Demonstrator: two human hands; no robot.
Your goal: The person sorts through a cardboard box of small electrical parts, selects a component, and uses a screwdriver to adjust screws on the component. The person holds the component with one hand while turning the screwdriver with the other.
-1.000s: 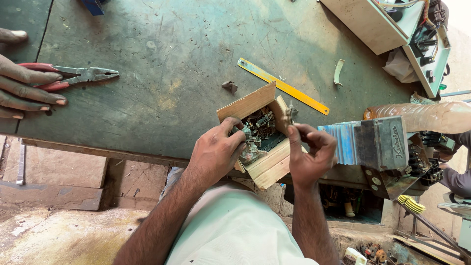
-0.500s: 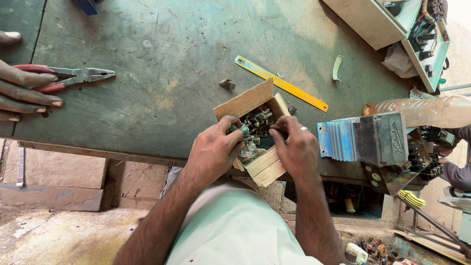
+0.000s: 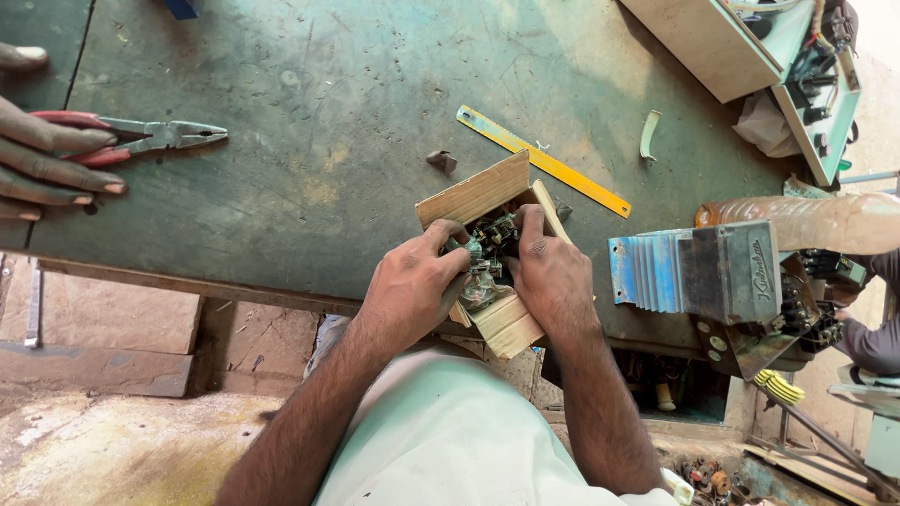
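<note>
Change since earlier: right hand now lies over the right side of the wooden box; one second ago it is lower right of the box with its fingers curled, apart from the parts inside.
Left hand: left hand is at the centre of the frame, its grip is closed around the lower left side of the wooden box, fingertips reach into the opening.
Right hand: its grip is closed on the right wall of the box, the thumb points up along the edge and touches the dark parts.
Wooden box: small, of pale wood, open on top, at the near edge of the green desk, centre of the frame, tilted between both hands.
Inside the box: dark and metallic electrical parts; details are too small to tell.
Upper right of the box: yellow ruler lies diagonally on the desk, near but apart from the box.
Left edge of the frame: another person's hand rests on pliers with red handles.
Right of the frame: blue and grey metal unit with fins stands just beside the right hand.
Upper right corner: pale case with wires.
Small things: dark scrap lies on the desk above the box.
</note>
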